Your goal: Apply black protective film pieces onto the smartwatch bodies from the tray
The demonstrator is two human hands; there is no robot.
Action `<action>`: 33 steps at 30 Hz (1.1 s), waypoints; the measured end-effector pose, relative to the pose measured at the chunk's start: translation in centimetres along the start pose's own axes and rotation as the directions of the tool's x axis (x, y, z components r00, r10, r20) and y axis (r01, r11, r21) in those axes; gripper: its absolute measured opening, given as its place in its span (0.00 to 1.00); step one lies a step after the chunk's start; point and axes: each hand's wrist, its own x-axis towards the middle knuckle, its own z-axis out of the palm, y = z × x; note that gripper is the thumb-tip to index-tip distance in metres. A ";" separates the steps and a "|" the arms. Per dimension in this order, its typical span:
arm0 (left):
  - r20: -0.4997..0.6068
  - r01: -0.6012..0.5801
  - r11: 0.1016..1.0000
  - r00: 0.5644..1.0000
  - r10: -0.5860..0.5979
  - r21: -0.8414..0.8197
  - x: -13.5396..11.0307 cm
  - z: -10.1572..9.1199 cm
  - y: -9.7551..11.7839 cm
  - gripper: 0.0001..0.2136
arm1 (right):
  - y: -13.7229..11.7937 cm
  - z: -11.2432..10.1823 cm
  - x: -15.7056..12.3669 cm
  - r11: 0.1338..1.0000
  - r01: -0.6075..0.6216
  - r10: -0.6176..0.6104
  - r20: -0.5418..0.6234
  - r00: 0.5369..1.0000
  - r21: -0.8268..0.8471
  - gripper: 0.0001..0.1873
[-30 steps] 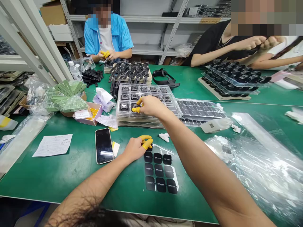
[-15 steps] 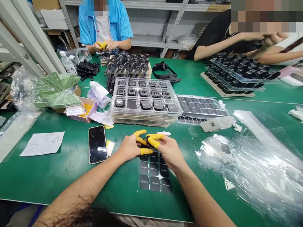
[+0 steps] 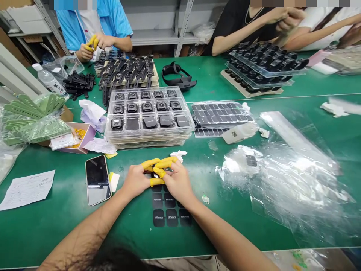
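Head view looks down on a green workbench (image 3: 56,226) crowded with small electronics. At the far side, a co-worker (image 3: 93,26) in a blue jacket holds something in yellow-capped fingers. Closer in sit a stack of clear trays (image 3: 149,141) holding square watches, a phone (image 3: 97,180) to the left and a crumpled plastic bag (image 3: 284,188) to the right. Below the trays lies a sheet of black labels (image 3: 169,217). Both hands meet just above it, with yellow finger cots (image 3: 160,162) on several fingers. The left hand (image 3: 136,182) and right hand (image 3: 177,183) are curled closed, pinching a small dark piece (image 3: 154,175) that sits mostly hidden between them; what it is cannot be told. The work in hand appears to be close fingertip handling, and its small size calls for a steady pinch in any next move.
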 end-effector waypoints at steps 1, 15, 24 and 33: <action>-0.012 0.003 1.000 1.000 -0.003 -0.002 0.0 0.0 0.1 0.27 | 0.1 0.3 -0.2 1.000 0.006 -0.006 -0.028 1.000 0.017 0.07; -0.109 0.174 0.970 0.975 -0.194 -0.170 0.2 -0.2 0.7 0.30 | -3.8 -11.0 4.5 0.948 -0.168 0.119 -0.190 0.975 -0.271 0.24; -0.081 0.139 0.986 0.986 -0.146 -0.089 0.3 -0.2 0.5 0.30 | 0.2 -11.2 5.9 0.505 0.076 -0.242 -0.057 0.969 -0.860 0.13; -0.048 0.101 0.992 0.993 -0.105 -0.076 0.3 0.1 0.3 0.29 | -2.2 -5.8 4.0 0.720 0.492 -0.438 0.230 0.869 -0.490 0.08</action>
